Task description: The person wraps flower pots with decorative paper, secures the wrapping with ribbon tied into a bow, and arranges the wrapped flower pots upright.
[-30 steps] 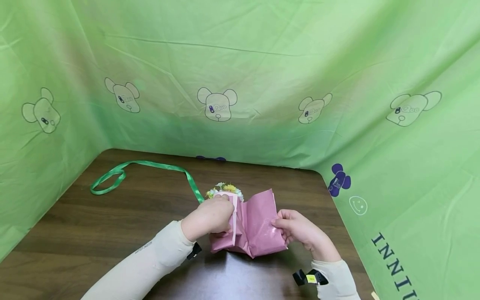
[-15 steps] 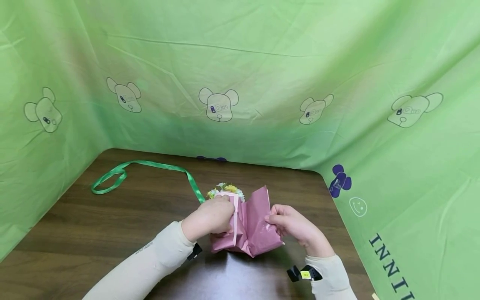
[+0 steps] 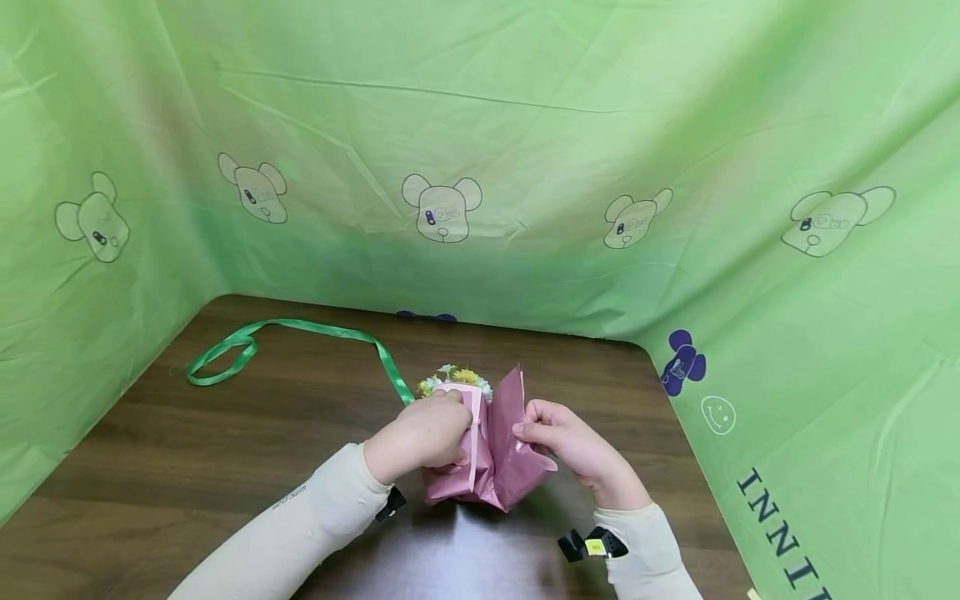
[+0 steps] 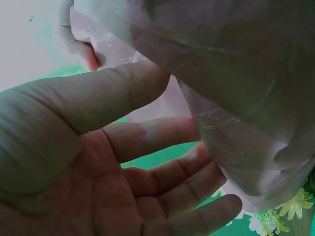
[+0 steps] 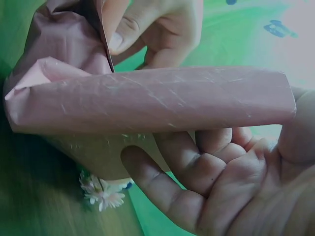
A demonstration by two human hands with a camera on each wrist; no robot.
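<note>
Pink wrapping paper (image 3: 506, 475) stands folded around a bunch of small yellow and white artificial-looking flowers (image 3: 465, 377) at the table's middle. My left hand (image 3: 427, 429) pinches the left fold of the paper, close to its white edge strip. On the other side, my right hand (image 3: 577, 450) grips the outer edge of the right flap between thumb and fingers. The right wrist view shows that flap (image 5: 162, 101) bending over the fingers, with a pale flower (image 5: 105, 193) beneath it. The stems are hidden by the paper.
A green satin ribbon (image 3: 322, 330) trails from beside the left hand to a loop at the back left of the dark wooden table (image 3: 187, 467). Green printed cloth (image 3: 442, 108) walls the table at the back and both sides.
My right hand has moved left and slightly up, swinging the right flap inward toward the left fold. The left hand keeps its hold and has barely moved.
</note>
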